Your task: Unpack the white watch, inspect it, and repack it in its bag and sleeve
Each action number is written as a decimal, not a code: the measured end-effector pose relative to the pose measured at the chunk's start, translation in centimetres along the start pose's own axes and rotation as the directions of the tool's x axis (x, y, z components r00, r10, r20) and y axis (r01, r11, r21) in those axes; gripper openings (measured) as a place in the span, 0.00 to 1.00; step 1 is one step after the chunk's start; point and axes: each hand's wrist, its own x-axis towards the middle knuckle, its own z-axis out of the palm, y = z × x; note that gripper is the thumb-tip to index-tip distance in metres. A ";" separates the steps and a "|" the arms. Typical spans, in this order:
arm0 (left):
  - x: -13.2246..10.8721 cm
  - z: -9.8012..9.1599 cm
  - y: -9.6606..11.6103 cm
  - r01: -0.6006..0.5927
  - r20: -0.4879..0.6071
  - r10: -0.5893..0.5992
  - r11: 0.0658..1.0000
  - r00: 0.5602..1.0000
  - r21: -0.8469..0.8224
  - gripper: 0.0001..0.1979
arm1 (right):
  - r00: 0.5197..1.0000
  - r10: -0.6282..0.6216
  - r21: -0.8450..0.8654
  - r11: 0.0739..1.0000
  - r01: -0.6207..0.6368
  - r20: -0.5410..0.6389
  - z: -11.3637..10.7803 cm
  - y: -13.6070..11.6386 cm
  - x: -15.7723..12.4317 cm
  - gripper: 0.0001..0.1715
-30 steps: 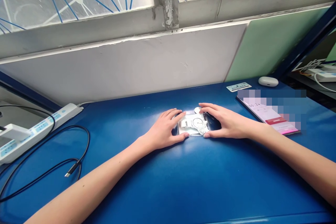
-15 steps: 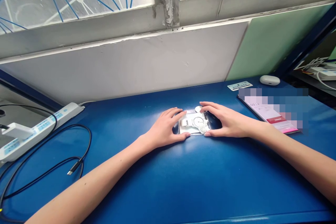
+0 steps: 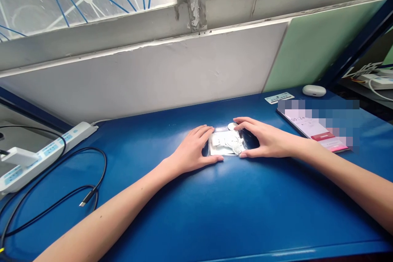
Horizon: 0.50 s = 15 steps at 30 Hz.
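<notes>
A small clear plastic packet [image 3: 226,144] with white parts inside lies flat on the blue table [image 3: 215,208]. My left hand [image 3: 190,152] lies on the table at the packet's left edge, fingers stretched out and thumb along the near edge. My right hand [image 3: 267,139] arches over the packet's right side, fingers spread, index tip at the far corner and thumb at the near corner. A small round white disc [image 3: 232,126] sits just beyond the packet, by my right index finger. Whatever is under my right palm is dark and hidden.
A phone [image 3: 316,133] with a lit screen lies to the right, with a white earbud case [image 3: 313,90] and a white label [image 3: 279,97] behind it. A white power strip [image 3: 46,151] and a looping black cable [image 3: 89,196] occupy the left. A wall stands behind.
Both hands stay at the packet's sides almost unmoved. The view has shifted slightly.
</notes>
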 end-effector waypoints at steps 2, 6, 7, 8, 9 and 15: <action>0.0 0.0 0.1 -0.002 -0.002 0.002 1.000 1.000 -0.005 0.45 | 1.000 0.007 -0.015 1.000 -0.007 0.011 0.0 0.0 0.0 0.44; 0.0 -0.1 0.2 -0.001 -0.013 0.001 1.000 1.000 -0.008 0.43 | 1.000 0.014 -0.031 0.999 -0.014 0.023 0.0 -0.1 0.0 0.46; 0.0 0.0 0.2 -0.002 -0.014 0.002 1.000 1.000 -0.006 0.42 | 1.000 0.015 -0.032 0.999 -0.014 0.021 0.0 -0.1 -0.1 0.46; 0.0 0.0 0.3 -0.003 -0.017 0.003 1.000 1.000 -0.003 0.41 | 1.000 0.014 -0.035 0.999 -0.013 0.020 0.0 -0.1 -0.1 0.47; 0.0 0.0 0.3 -0.006 -0.021 0.006 1.000 1.000 -0.002 0.40 | 1.000 0.010 -0.040 0.999 -0.009 0.017 0.1 0.0 -0.1 0.47; 0.0 0.0 0.2 -0.026 -0.047 0.025 1.000 0.999 -0.009 0.35 | 0.999 -0.036 -0.069 0.997 0.036 -0.003 0.1 0.3 -0.2 0.49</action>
